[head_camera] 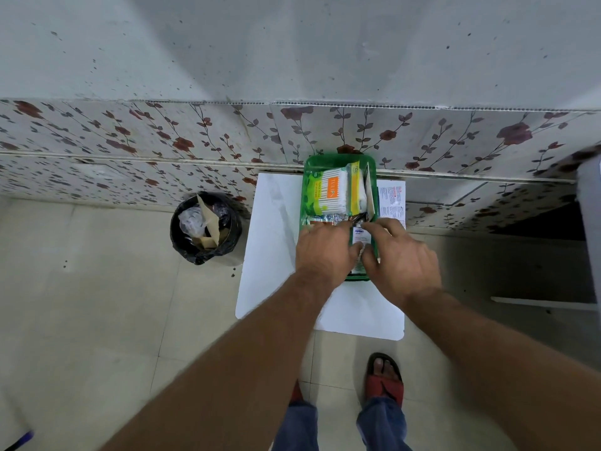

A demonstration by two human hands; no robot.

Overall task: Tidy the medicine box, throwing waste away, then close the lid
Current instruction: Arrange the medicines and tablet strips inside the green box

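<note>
Sorting looks to be the step in hand: both hands work inside the green medicine box, which sits toward the far edge of the white tabletop. The left hand lies flat over the near packets, while the right hand pinches a small white carton with fingers closed on it. A cotton-bud pack fills the far half. A printed leaflet lies just right of the box. Next, I judge, any waste goes left to the black bin on the floor; that path is open. No lid shows anywhere.
</note>
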